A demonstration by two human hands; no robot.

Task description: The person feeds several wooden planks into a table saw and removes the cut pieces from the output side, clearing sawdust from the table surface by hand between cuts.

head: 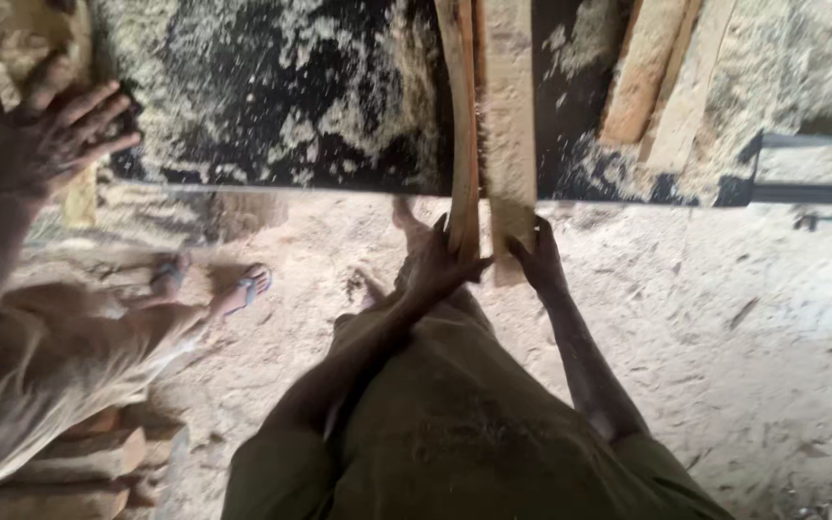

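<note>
A long wooden plank [510,116] lies lengthwise on a dark, sawdust-covered saw table [272,106], split along its length into a narrow strip [461,116] on the left and a wider piece on the right. My left hand [440,265] grips the near end of the narrow strip at the table's front edge. My right hand [536,255] holds the near end of the wider piece. Both plank ends stick out past the table edge toward me.
Another person stands at the left, a hand [45,135] resting on the table's left corner, sandalled feet [214,284] on the sawdust floor. Cut wood blocks [89,462] are stacked at lower left. More planks [666,77] lie on the table's right side.
</note>
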